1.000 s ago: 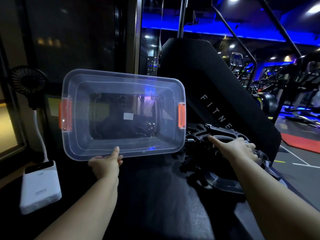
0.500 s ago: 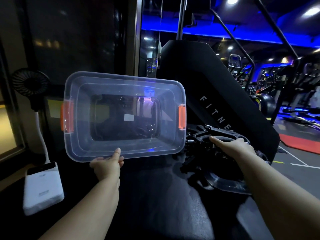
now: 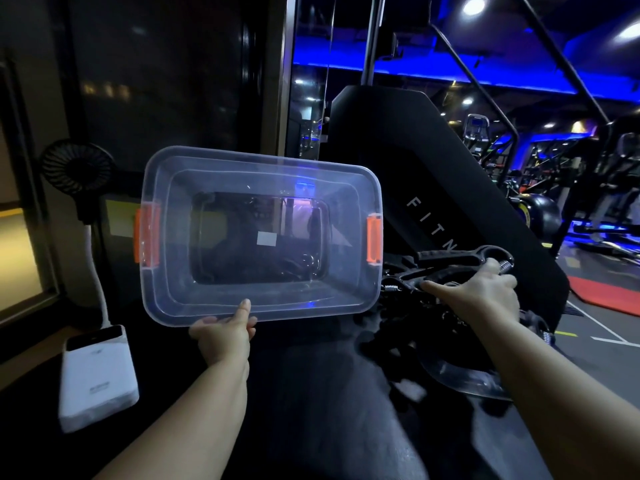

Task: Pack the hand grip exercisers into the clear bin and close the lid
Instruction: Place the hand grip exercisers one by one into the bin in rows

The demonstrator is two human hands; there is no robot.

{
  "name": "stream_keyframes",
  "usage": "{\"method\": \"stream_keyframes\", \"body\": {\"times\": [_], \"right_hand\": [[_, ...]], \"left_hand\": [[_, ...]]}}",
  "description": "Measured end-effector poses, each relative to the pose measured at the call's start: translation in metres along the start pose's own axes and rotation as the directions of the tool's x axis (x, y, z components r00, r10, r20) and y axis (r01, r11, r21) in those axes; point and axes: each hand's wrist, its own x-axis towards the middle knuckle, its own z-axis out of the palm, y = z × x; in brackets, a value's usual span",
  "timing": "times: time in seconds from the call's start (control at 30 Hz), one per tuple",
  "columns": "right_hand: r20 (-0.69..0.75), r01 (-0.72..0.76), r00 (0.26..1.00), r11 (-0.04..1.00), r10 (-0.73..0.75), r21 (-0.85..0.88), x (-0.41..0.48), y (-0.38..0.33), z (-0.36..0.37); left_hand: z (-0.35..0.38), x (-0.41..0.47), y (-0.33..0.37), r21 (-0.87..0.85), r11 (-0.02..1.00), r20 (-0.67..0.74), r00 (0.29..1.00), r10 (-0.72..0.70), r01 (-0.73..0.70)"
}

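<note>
You are holding the clear bin (image 3: 166,289) tipped up on the left with its open mouth facing you, and your left-hand grip (image 3: 223,336) is pinching the middle of its near rim, thumb on the front and fingers behind. The bin is looking empty and is likely light, but thin, smooth plastic flexes and slips, so a pinch at one rim point is probably letting it wobble; a hold nearer an orange latch (image 3: 147,237) or under the base would steady it. To the right, your right-hand grip (image 3: 485,296) is closing over a handle of the topmost hand grip exerciser (image 3: 446,256), fingers curled round it and thumb stretched along it. That exerciser is lying on a dark pile of exercisers (image 3: 408,306) on the black bench (image 3: 311,393), just beside the bin's right end. These tools are looking stiff and knurled, with steel coil springs (image 3: 504,266) that may be snagging on neighbours, so lifting by one handle and not by the spring seems wise. What looks like the clear lid (image 3: 464,379) is lying under the near side of the pile. A white power bank (image 3: 97,372) is sitting at the near left.
</note>
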Motion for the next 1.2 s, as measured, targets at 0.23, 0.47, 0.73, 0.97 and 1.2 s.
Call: {"method": "stream_keyframes", "body": {"times": [0.23, 0.47, 0.73, 0.97, 1.2], "right_hand": [[0.044, 0.293, 0.953, 0.950, -0.299, 0.111, -0.029, -0.043, 0.000], [0.157, 0.503, 0.856, 0.864, -0.493, -0.031, -0.057, -0.089, 0.032], [0.208, 0.546, 0.833, 0.822, -0.512, -0.163, -0.059, -0.123, 0.069], [0.233, 0.601, 0.798, 0.765, -0.556, -0.232, -0.050, -0.146, 0.086], [0.232, 0.587, 0.808, 0.772, -0.542, -0.241, -0.040, -0.153, 0.102]], "left_hand": [[-0.001, 0.002, -0.002, 0.000, 1.000, -0.003, 1.000, 0.001, -0.001], [-0.003, 0.003, -0.002, -0.007, 1.000, 0.008, 1.000, 0.007, -0.007], [-0.003, 0.003, 0.000, 0.003, 1.000, 0.013, 1.000, 0.006, -0.006], [-0.003, 0.003, -0.002, 0.038, 0.999, 0.006, 1.000, 0.010, -0.010], [-0.004, 0.005, -0.004, 0.046, 0.999, 0.004, 1.000, 0.011, -0.011]]}}
